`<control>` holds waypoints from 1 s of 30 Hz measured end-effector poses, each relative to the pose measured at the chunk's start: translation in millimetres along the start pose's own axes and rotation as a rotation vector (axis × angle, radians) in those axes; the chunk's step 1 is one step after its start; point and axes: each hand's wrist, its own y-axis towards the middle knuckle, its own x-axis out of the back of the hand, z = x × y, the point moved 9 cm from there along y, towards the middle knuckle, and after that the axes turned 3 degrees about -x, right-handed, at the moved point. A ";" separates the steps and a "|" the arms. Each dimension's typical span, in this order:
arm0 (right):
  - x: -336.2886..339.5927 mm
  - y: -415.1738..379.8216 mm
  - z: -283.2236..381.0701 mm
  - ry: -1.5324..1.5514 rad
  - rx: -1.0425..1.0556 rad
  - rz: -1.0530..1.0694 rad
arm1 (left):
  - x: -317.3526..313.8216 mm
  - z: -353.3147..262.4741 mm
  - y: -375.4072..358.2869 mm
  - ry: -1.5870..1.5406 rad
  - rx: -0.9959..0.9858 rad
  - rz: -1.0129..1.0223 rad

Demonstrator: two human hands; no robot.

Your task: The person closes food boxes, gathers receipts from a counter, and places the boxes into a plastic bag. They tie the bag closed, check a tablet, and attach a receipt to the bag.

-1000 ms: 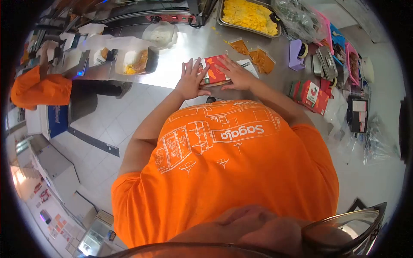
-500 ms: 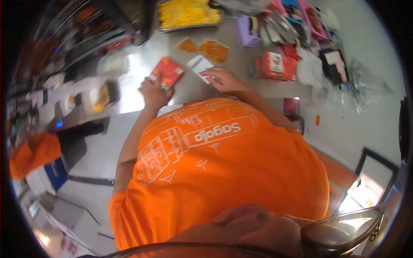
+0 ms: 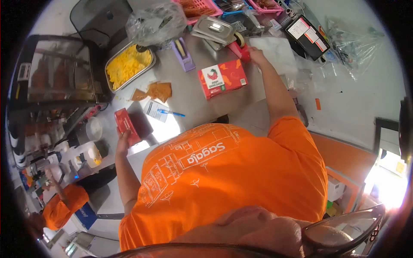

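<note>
My left hand (image 3: pixel 123 141) is closed on the near end of a small red carton (image 3: pixel 128 124) at the counter's left edge. My right arm reaches out to the far right, where my right hand (image 3: pixel 257 56) grips the end of a red tape dispenser (image 3: pixel 241 52) with a roll of tape in it. Closer to me stands a larger red printed box (image 3: pixel 222 79). Between the hands, a blue pen (image 3: pixel 171 112) rests across a printed paper slip (image 3: pixel 154 110). Behind the slip lie flat orange-brown sachets (image 3: pixel 159 91).
A metal tray of yellow food (image 3: pixel 129 66) sits at the back left, beside a glass cabinet (image 3: pixel 56 71). Behind are a purple tape dispenser (image 3: pixel 183 55), metal lids (image 3: pixel 213 29) and pink baskets (image 3: pixel 200 9). A black label printer (image 3: pixel 306 36) stands right. A co-worker (image 3: pixel 66 206) is at far left.
My right hand has left the paper slip and moved far right to the red tape dispenser. The pen now lies on the slip. My left hand keeps the carton, now tilted up. The view has turned.
</note>
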 end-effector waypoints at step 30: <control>-33.1 -226.3 90.3 0.344 0.367 0.202 | -441.9 -278.6 -55.0 1.033 -0.937 -0.207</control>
